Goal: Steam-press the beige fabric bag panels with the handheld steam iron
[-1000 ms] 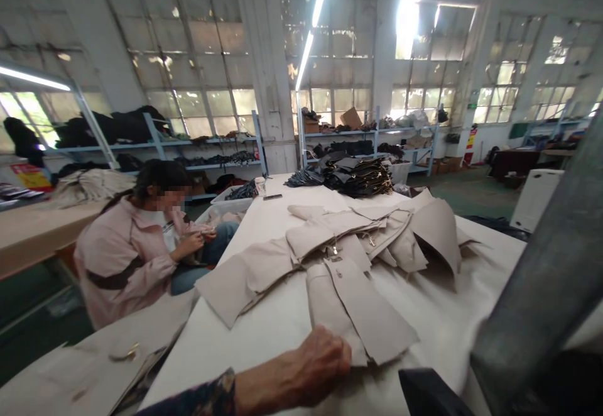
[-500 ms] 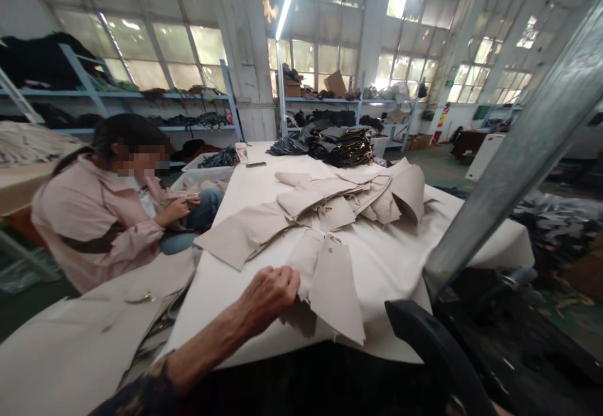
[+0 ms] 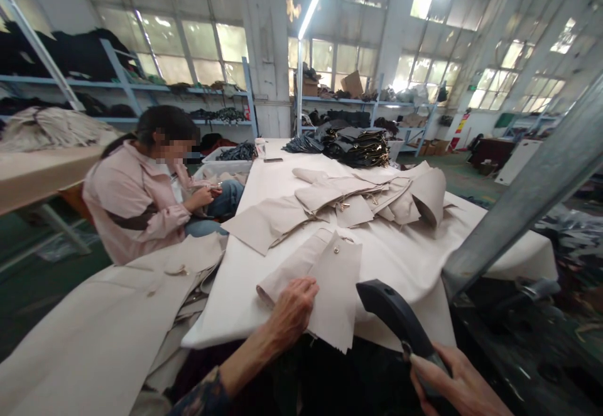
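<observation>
My left hand (image 3: 293, 310) is closed on the edge of a beige fabric piece (image 3: 335, 293) at the table's near edge. The piece is folded, with a small metal fitting near its top and frayed threads along the bottom. In my right hand (image 3: 455, 378) is a black curved tool (image 3: 398, 312), gripped by its lower end. Its tip points left, a little to the right of the fabric and apart from it. What kind of tool it is, I cannot tell. Beyond lies a loose pile of similar beige pieces (image 3: 277, 218), some with metal clasps.
Large beige pieces (image 3: 108, 322) are heaped at the left. A seated co-worker in pink (image 3: 127, 196) handles something small. A slanted metal post (image 3: 522, 190) rises at the right of the white-covered table (image 3: 400, 265). Black pieces (image 3: 353, 146) are stacked at the back.
The view has swung left. The black tool and my right hand have come further into view. My left hand now lies over the fabric's lower middle, and the piece's folded left side has spread outward.
</observation>
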Demonstrator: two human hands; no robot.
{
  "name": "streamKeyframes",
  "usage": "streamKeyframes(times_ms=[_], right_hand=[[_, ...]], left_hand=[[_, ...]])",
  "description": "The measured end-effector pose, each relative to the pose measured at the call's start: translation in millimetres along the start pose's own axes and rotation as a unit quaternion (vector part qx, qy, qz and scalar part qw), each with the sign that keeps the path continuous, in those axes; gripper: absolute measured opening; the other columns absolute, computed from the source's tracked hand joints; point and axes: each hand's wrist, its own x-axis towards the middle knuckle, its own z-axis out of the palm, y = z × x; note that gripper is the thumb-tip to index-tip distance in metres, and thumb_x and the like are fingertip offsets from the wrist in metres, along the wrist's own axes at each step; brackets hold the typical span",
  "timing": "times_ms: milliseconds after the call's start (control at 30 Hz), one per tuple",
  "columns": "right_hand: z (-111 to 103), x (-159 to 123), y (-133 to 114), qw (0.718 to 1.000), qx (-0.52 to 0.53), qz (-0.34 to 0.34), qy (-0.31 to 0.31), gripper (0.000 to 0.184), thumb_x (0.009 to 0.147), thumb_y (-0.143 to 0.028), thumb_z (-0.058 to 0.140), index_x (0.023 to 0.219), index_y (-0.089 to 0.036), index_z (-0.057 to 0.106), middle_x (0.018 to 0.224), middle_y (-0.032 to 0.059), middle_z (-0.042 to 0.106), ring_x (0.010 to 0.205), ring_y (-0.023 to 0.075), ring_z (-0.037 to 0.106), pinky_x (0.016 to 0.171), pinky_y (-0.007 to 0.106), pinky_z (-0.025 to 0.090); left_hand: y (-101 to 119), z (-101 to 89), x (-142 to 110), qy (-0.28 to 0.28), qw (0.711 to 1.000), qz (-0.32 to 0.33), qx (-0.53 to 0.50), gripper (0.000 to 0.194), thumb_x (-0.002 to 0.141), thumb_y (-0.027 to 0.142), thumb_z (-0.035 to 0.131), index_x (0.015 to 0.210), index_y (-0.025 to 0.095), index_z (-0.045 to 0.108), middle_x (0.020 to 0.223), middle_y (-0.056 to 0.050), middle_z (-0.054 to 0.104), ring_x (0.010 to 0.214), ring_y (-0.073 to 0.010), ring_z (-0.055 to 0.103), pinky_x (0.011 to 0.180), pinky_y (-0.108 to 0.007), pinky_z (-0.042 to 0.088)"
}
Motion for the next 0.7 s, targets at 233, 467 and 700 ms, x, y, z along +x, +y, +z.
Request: streamKeyframes(times_ms=[233,467,700], right_hand=[[22.3,70.0,-27.4,0.999,-0.027,-0.010,-0.022,0.039,0.079,-0.054,0.052,0.066,-0.017,0.051,0.040,-0.0052,0.050,0.033,0.0090,0.046,0.036,0.019,0.040],[39.8,111.7,-30.2,0.999,-0.025,-0.011,-0.027,0.036,0.080,-0.050,0.052,0.066,-0.017,0.050,0.042,-0.0047,0.052,0.033,0.0092,0.048,0.035,0.019,0.041],[26.6,136.2,-40.3,0.999,-0.015,-0.038,0.024,0.037,0.081,-0.052,0.054,0.069,-0.016,0.051,0.047,-0.0041,0.054,0.037,0.0100,0.050,0.037,0.021,0.042]], left_hand=[[-3.4,59.0,-2.0,0.162,0.982,-0.071,-0.062,0.036,0.077,-0.006,0.039,0.104,0.012,0.057,0.107,-0.010,0.061,0.109,-0.0229,0.052,0.099,-0.040,0.045],[-9.0,66.2,-6.0,0.171,0.984,-0.052,-0.017,0.041,0.077,-0.006,0.038,0.111,0.009,0.054,0.110,-0.013,0.061,0.111,-0.0265,0.053,0.095,-0.042,0.049],[-8.5,60.4,-6.8,0.122,0.990,-0.049,-0.044,0.040,0.079,-0.005,0.037,0.111,0.009,0.055,0.111,-0.013,0.060,0.113,-0.0261,0.052,0.099,-0.043,0.046]])
